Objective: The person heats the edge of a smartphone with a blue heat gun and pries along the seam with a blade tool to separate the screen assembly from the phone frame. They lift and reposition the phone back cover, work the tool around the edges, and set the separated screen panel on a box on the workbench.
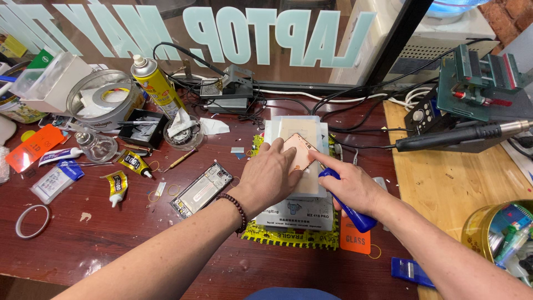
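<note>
Pressing my left hand (271, 176) flat, fingers spread, I pin the pink phone back (300, 151) on the pale heating pad (300, 129); its long axis tilts up-left. My right hand (351, 186) grips a blue tool (355, 216) at its right edge, open tabletop (233, 261) nearer me.

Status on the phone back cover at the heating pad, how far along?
Done: a stripped phone frame lies aside on the table. In hand: left hand presses the pink back cover flat on the white pad; right hand works a blue-handled tool at its edge. Left: cover not yet lifted off.
</note>
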The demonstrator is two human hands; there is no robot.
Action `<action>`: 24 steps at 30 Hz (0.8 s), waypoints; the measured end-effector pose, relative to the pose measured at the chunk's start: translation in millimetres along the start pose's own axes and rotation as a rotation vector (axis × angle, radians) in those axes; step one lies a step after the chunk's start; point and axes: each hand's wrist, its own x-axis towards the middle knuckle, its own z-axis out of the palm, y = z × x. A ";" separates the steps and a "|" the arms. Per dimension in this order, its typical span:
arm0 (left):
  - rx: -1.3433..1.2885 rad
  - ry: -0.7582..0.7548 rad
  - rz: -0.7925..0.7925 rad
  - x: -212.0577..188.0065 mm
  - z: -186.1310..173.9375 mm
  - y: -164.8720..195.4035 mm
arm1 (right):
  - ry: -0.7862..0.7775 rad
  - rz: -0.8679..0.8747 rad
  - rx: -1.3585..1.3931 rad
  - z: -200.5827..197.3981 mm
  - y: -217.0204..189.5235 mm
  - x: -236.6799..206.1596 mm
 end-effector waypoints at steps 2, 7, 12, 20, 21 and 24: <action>-0.010 0.009 0.003 -0.2 0.5 0.2 | 0.001 0.036 0.035 -0.9 1.4 -0.8; -0.004 0.022 0.012 0.3 2.1 -0.6 | -0.018 -0.054 -0.058 -6.0 5.4 -1.7; 0.004 0.016 0.007 1.2 2.6 -1.0 | -0.009 -0.033 -0.053 -5.4 5.9 -1.2; -0.001 0.017 0.003 -0.1 3.2 -1.2 | 0.015 0.020 -0.009 1.5 2.0 -5.6; -0.001 0.013 -0.001 -0.4 2.9 -1.2 | 0.018 0.021 -0.004 2.4 0.9 -5.9; 0.002 0.008 -0.003 0.1 2.1 -1.0 | 0.021 0.020 -0.006 3.5 -1.2 -7.6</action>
